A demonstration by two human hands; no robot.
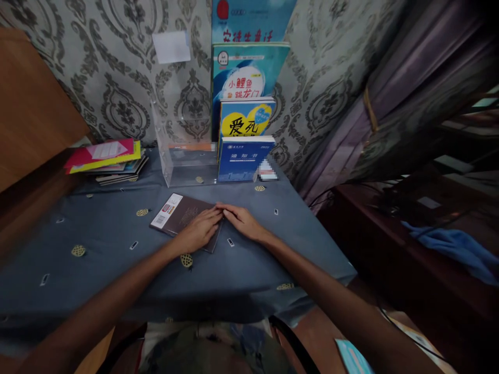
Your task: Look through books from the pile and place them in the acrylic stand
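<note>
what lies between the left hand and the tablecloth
The dark book lies between the left hand and the tablecloth, shown in the head view.

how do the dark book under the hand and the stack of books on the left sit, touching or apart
Apart. The head view shows bare tablecloth between the dark book and the stack of books.
</note>
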